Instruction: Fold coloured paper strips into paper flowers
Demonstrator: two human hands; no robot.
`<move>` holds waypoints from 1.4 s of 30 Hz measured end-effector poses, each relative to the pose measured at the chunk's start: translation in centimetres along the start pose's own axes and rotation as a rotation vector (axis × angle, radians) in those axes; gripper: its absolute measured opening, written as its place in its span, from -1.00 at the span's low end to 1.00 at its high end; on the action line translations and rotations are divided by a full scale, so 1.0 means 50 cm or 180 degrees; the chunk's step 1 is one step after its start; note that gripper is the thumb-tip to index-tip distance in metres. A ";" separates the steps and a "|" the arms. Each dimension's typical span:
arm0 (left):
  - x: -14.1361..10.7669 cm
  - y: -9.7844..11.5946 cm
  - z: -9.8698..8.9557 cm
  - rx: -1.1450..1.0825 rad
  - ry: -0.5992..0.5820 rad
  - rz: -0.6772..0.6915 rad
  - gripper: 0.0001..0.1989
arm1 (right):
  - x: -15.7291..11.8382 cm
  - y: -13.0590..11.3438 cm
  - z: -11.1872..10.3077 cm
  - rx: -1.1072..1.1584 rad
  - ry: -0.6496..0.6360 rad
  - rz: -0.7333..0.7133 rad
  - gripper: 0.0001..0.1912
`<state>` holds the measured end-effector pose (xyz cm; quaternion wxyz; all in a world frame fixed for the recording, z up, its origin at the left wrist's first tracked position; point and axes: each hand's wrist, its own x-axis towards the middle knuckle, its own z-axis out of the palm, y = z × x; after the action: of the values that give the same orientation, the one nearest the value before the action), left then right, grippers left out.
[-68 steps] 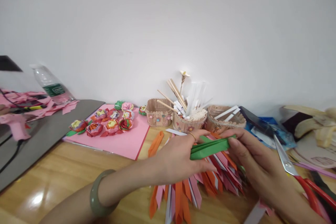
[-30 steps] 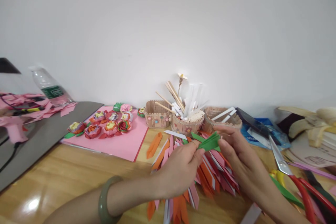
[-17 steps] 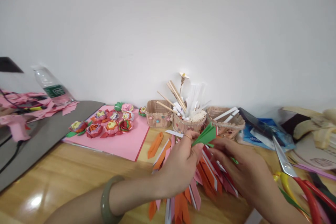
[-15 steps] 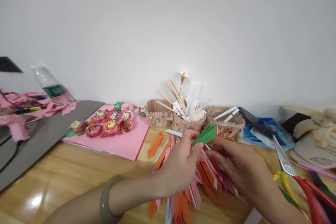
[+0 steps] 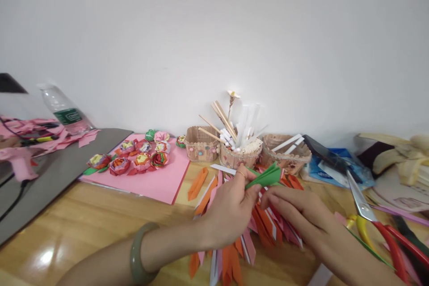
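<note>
A folded piece of green paper (image 5: 268, 175) fans out to the right from my left hand (image 5: 236, 208), which pinches its left end between thumb and fingers. My right hand (image 5: 298, 210) is just below the green paper. Its fingers are pressed together and their tips meet the left thumb; whatever they may hold is hidden. Beneath both hands lies a loose pile of folded orange, pink and white paper strips (image 5: 231, 263) on the wooden table. One orange strip (image 5: 197, 183) lies at the pile's left edge.
Pink sheet (image 5: 161, 187) with several paper flowers (image 5: 142, 161) lies at left. Behind stand small baskets (image 5: 202, 145) with sticks. Scissors (image 5: 367, 210) lie at right, by a blue packet (image 5: 335, 172). A pink glue gun (image 5: 20, 161) and a bottle (image 5: 67, 109) are far left.
The green paper has tipped from pointing up to the right toward lying flatter. My right hand's fingers have moved slightly down and left, closing together near the left thumb.
</note>
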<state>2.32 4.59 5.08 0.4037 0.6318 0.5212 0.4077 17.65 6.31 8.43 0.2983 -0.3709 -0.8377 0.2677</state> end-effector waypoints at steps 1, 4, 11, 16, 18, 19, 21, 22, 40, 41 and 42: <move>0.000 0.001 0.000 0.0051 0.0004 -0.0006 -0.89 | -0.001 -0.002 0.001 0.0040 -0.0004 0.0006 -0.54; 0.000 0.001 -0.002 0.0069 -0.0065 0.0036 -0.89 | -0.001 -0.002 0.004 0.0148 -0.0180 0.0126 -0.54; 0.002 -0.002 -0.005 -0.0071 -0.0457 0.0279 -0.91 | -0.003 0.021 -0.001 0.0951 -0.0796 0.0525 -0.54; 0.003 -0.002 -0.007 -0.0203 -0.0686 0.0433 -0.93 | -0.010 0.043 0.000 0.1548 -0.1159 0.0966 -0.55; 0.003 -0.002 -0.009 -0.0347 -0.0763 0.0473 -0.94 | -0.010 0.043 0.006 0.1725 -0.1065 0.1075 -0.55; 0.003 -0.002 -0.009 -0.0396 -0.0774 0.0471 -0.94 | -0.009 0.041 0.010 0.1809 -0.1001 0.1084 -0.54; 0.001 -0.001 -0.010 -0.0447 -0.0739 0.0422 -0.93 | -0.006 0.034 0.016 0.1923 -0.0891 0.1074 -0.52; 0.000 -0.002 -0.010 -0.0484 -0.0716 0.0394 -0.93 | -0.004 0.031 0.019 0.1931 -0.0840 0.1073 -0.51; -0.003 -0.009 0.013 -0.1362 -0.0166 0.0325 -0.78 | -0.001 -0.005 0.010 0.0835 -0.0178 0.0711 -0.48; -0.002 -0.007 0.010 -0.1411 -0.0125 0.0330 -0.78 | -0.003 0.001 0.007 0.0827 -0.0179 0.0655 -0.52; -0.001 -0.004 0.006 -0.1448 -0.0122 0.0335 -0.77 | -0.004 0.008 0.002 0.0849 -0.0173 0.0583 -0.56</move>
<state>2.52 4.56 4.77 0.5237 0.5586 0.3744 0.5230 17.88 6.35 8.02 0.2965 -0.3955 -0.7652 0.4125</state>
